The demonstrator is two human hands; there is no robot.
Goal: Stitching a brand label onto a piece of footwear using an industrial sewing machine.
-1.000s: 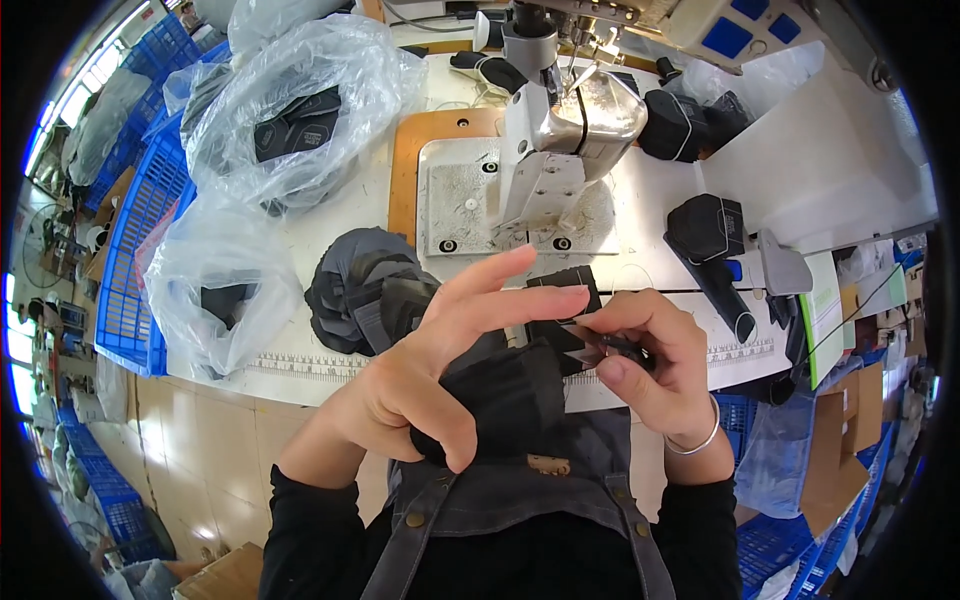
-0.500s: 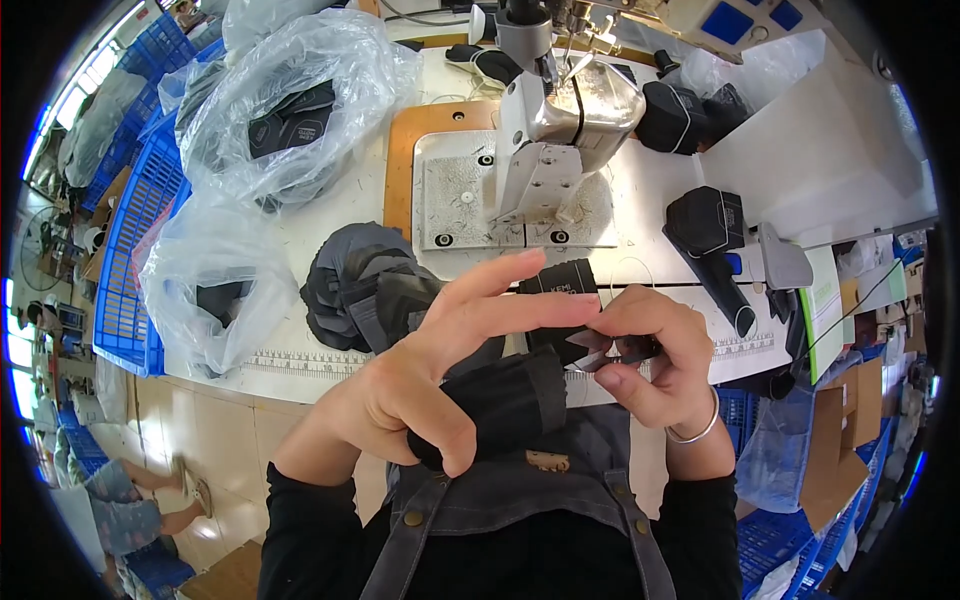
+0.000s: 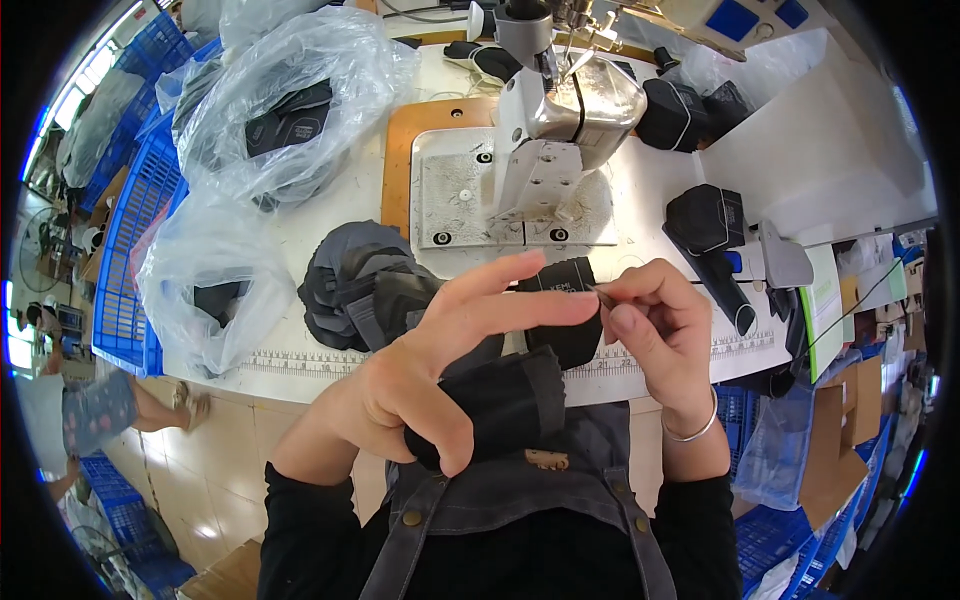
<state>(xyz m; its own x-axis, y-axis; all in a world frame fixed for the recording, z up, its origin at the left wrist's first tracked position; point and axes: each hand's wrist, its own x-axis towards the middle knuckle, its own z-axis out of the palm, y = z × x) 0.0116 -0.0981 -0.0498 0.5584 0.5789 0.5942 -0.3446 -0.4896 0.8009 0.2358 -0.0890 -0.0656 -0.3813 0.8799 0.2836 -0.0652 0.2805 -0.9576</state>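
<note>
My left hand (image 3: 415, 365) is closed around a folded black fabric piece (image 3: 505, 400), thumb across its near end, with the index and middle fingers stretched out to the right. Behind those fingertips is a black fabric piece (image 3: 562, 335) with pale print; whether it joins the held one is hidden. My right hand (image 3: 660, 335) pinches a small pointed metal tool, apparently thread snips (image 3: 604, 297), its tip right by my left fingertip. Most of that tool is covered by my fingers. To the left lies a bundle of dark grey and black fabric pieces (image 3: 365, 285).
A sewing machine (image 3: 560, 130) stands at the back middle. Clear plastic bags (image 3: 215, 285) with black pieces and a blue crate (image 3: 140, 240) are on the left. Black bundles (image 3: 705, 220) lie at right. A ruler strip (image 3: 300, 362) runs along the table's front edge.
My right hand has turned and closed to a tighter pinch, bringing the tool's tip up to the left fingertip. The left hand stays put. A person at far left has moved.
</note>
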